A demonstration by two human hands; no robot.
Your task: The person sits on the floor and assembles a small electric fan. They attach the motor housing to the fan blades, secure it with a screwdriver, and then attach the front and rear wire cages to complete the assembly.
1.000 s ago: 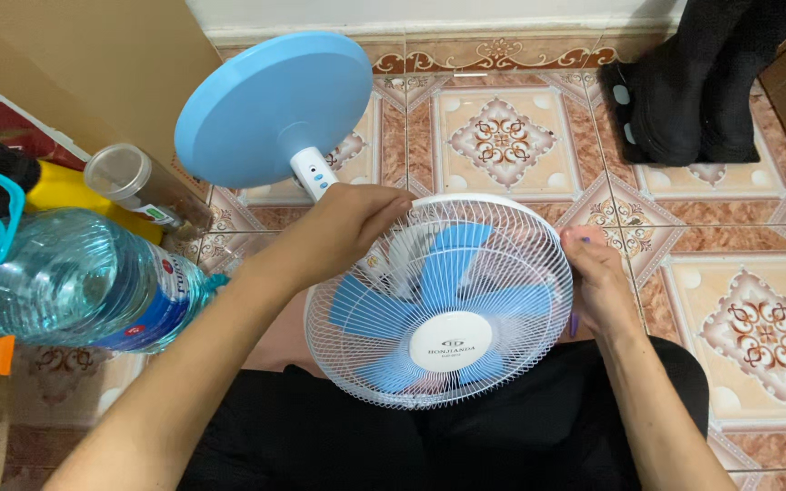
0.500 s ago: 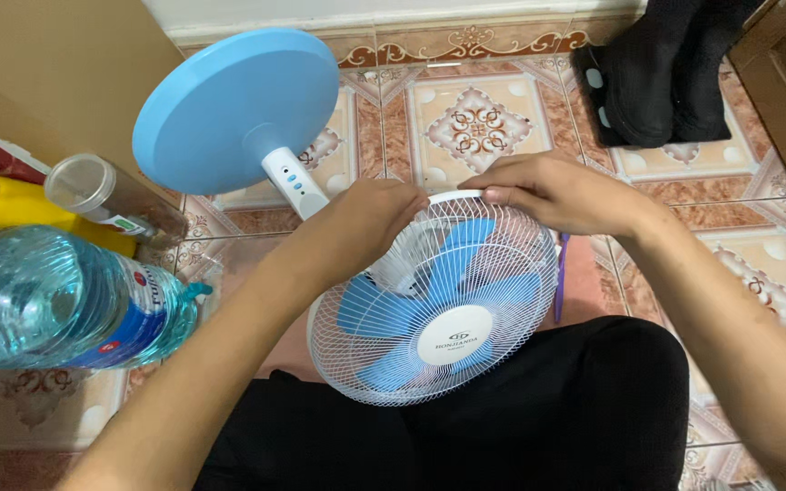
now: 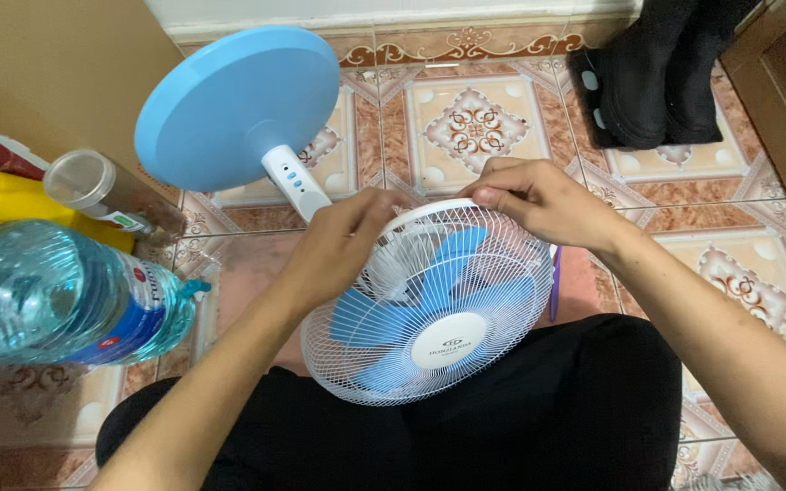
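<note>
A small fan lies across my lap, its white wire grille facing up over light blue blades. Its round light blue base tips up toward the wall on a white neck with small buttons. My left hand grips the upper left part of the grille near the neck. My right hand pinches the grille's top rim with fingers curled over it.
A large clear water bottle with a blue label lies at the left, beside a yellow container and a clear cylindrical jar. Black boots stand at the back right. A wooden panel flanks the patterned tile floor.
My right hand moved from the grille's right side up to its top rim. The fan and my left hand shifted slightly as the view moved.
</note>
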